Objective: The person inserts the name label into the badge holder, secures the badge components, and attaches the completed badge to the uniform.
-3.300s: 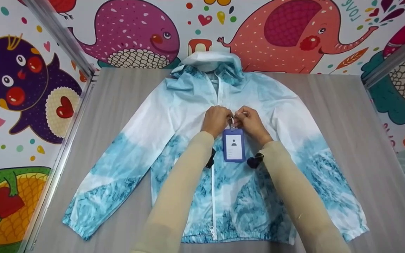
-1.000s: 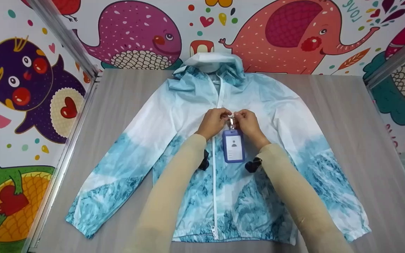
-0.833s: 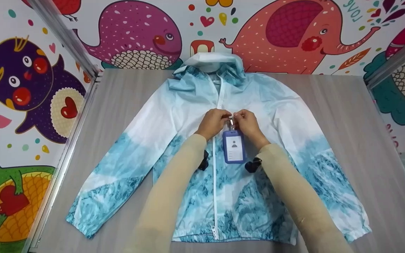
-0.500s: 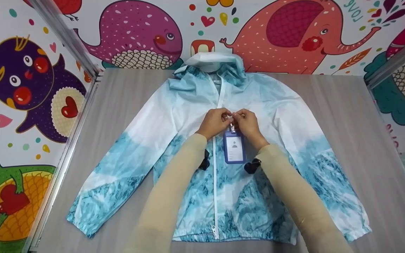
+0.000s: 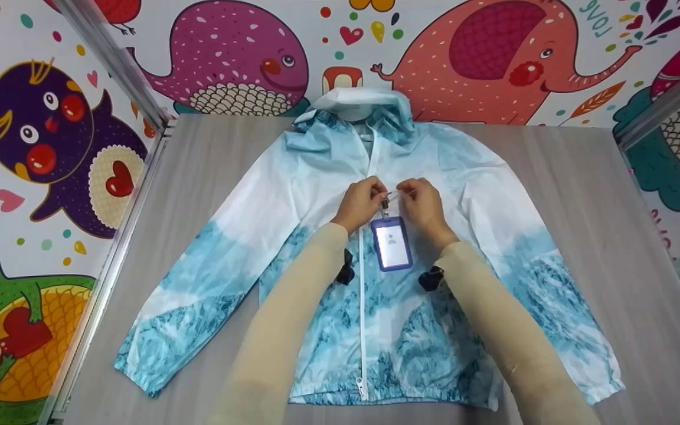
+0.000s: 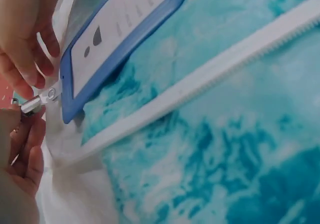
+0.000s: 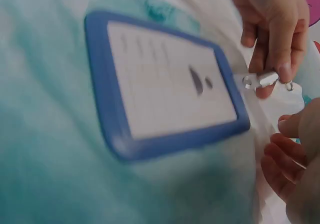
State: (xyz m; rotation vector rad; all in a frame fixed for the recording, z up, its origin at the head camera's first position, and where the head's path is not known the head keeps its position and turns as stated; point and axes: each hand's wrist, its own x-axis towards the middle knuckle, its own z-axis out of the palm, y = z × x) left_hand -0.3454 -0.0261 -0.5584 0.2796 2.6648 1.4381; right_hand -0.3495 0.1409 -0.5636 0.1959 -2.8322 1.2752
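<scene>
In the head view my left hand pinches the metal clip of a badge holder. The holder has a blue frame around a white card with a person icon. It hangs from the clip over the front of a blue and white hooded jacket. Right beside the clip is my right hand. Its fingers are loosely bent and apart from the clip in the left wrist view, and I see nothing held between them. A small ring shows by the left fingertips in the right wrist view.
The jacket lies spread on a grey wood-grain table, sleeves out to both sides. Its white zipper runs down the front, with the pull at the hem. Cartoon-printed walls and metal posts border the table.
My right hand has moved slightly right, off the clip that both hands were at. The left hand still holds the clip. The badge holder has tilted, and its card now shines with glare.
</scene>
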